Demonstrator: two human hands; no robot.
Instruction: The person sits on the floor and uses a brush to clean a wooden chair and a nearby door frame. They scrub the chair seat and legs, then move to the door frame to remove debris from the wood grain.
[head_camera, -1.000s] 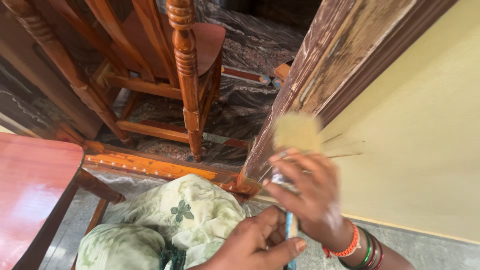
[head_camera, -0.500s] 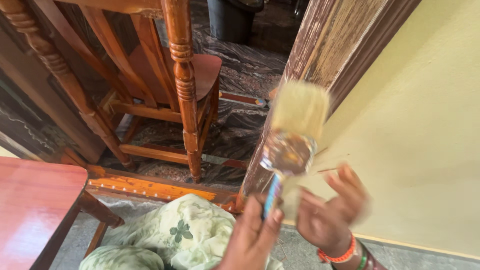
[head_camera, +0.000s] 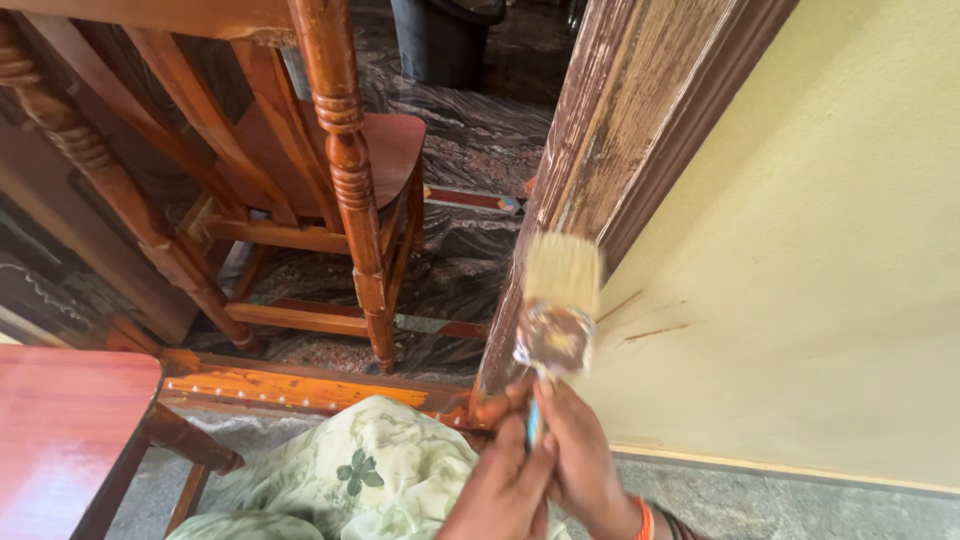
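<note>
Worn door frame (head_camera: 620, 130), both hands (head_camera: 545, 470) gripping paintbrush (head_camera: 556, 305)

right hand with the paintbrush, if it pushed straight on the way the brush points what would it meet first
Most likely the worn wooden door frame: the right hand aims the paintbrush up along its lower edge, bristles already at or nearly on the wood. Depth is unclear, so contact can't be confirmed.

Door frame (head_camera: 640, 120) worn rough wood; chair (head_camera: 345, 170) glossy varnished wood; paintbrush (head_camera: 556, 300) pale bristles, stained metal ferrule; wall (head_camera: 820, 250) matt.
</note>
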